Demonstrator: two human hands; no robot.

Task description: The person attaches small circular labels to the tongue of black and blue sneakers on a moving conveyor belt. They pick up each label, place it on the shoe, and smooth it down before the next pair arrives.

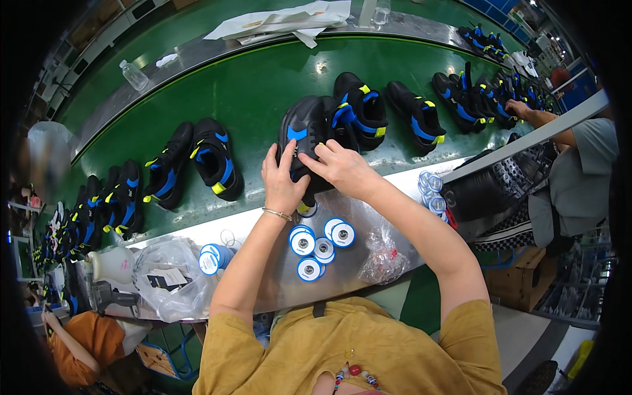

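Observation:
A black shoe (301,119) with a blue patch stands in front of me at the near edge of the green belt. My left hand (283,179) grips its near left side, fingers up along the upper and thumb bent inward. On the right, my right hand (343,170) has its fingers closed on the shoe beside the left fingertips; what lies under them is hidden. Just behind, another black shoe (361,108) with blue and yellow trim touches or nearly touches it. Several round blue-and-white tags (309,268) lie on the metal worktop (276,289) below my hands.
Pairs of similar shoes (216,161) line the green belt (263,79) on both sides. Clear plastic bags (164,276) and a crumpled bag (384,260) rest on the worktop, with tag stacks (209,261) nearby. Other people work at left and right; one hand (517,108) reaches the shoes.

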